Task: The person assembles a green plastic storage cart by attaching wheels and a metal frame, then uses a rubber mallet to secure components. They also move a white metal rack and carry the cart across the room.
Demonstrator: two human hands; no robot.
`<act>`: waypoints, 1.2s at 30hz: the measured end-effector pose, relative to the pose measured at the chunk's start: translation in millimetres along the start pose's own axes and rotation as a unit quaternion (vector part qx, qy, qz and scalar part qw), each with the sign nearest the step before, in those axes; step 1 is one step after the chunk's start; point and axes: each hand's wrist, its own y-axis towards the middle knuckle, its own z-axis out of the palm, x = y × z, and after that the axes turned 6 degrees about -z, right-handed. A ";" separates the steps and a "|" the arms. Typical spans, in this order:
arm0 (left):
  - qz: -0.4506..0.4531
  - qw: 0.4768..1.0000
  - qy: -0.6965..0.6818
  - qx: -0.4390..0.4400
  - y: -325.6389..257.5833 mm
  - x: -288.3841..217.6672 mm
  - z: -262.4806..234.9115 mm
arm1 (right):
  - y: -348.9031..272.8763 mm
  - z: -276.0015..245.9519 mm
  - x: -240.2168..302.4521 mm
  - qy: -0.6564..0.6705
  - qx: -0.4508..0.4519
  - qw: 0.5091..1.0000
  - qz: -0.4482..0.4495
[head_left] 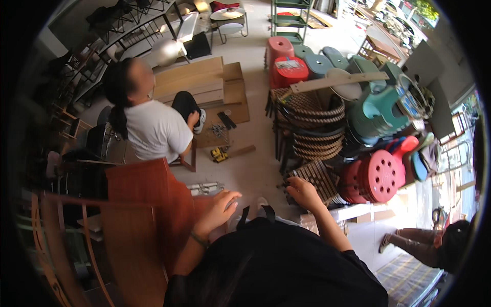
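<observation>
My left hand (221, 209) hangs in front of my body with nothing visible in it, thumb and fingers apart. It is nearest to a reddish-brown wooden panel (138, 187) on my left. On the other side, my right hand (304, 193) is raised with its fingers loosely bent and apart, and I see no object in it. Below and behind that hand is a slatted wooden stool seat (314, 176); I cannot tell whether they touch. White metal parts (205, 188) lie on the floor just beyond my left hand.
A person in a white shirt (153, 130) sits ahead left by wooden boards (189, 84) on cardboard, near a yellow power drill (219, 154). Stacked rope-backed chairs (317, 135), red stools (381, 176) and teal chairs (373, 115) crowd the right. Another person (417, 239) stands at lower right.
</observation>
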 end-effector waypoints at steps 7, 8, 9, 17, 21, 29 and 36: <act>-0.161 0.986 0.003 -0.040 62.0 90.0 -63.5 | 219.1 11.9 36.8 0.016 0.111 0.981 -0.160; -0.144 0.988 -0.016 -0.062 74.9 101.7 -68.4 | 245.2 10.6 30.5 0.007 0.117 0.979 -0.164; -0.161 0.985 0.002 -0.066 90.2 112.2 -69.9 | 262.8 10.1 23.0 0.001 0.127 0.980 -0.154; -0.137 0.987 -0.019 -0.084 275.8 151.4 -167.3 | 376.5 -25.2 -57.8 -0.073 0.095 0.988 0.092; -0.120 0.987 -0.056 -0.089 385.8 156.4 -224.8 | 405.2 -43.4 -105.9 0.010 0.042 0.985 0.165; -0.110 0.987 -0.048 -0.105 619.0 216.0 -265.7 | 594.0 -64.4 -210.4 -0.034 0.060 0.971 0.229; -0.397 0.888 -0.184 -0.142 698.2 367.7 -239.8 | 854.6 -187.8 -242.2 0.002 -0.036 0.988 0.153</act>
